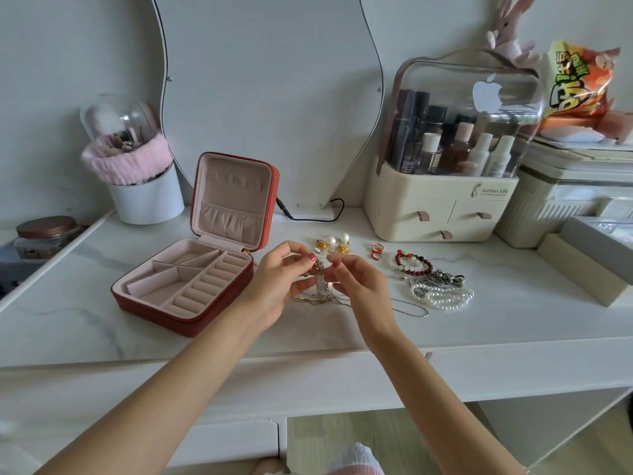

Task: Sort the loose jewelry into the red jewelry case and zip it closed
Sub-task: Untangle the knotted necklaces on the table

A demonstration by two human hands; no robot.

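Both hands, left hand (284,279) and right hand (356,282), pinching a tangled necklace (320,269) just above the counter (479,330), red jewelry case (185,289) lying open immediately left, nearer the left.

Single head-worn wide-angle view, forward and down, close over the vanity top (342,332).

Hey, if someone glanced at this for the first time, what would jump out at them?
Probably the two hands, left hand and right hand, pinching a tangle of chains mid-table. Left of them the red case lies open and empty; right of them sit beaded and pearl bracelets.
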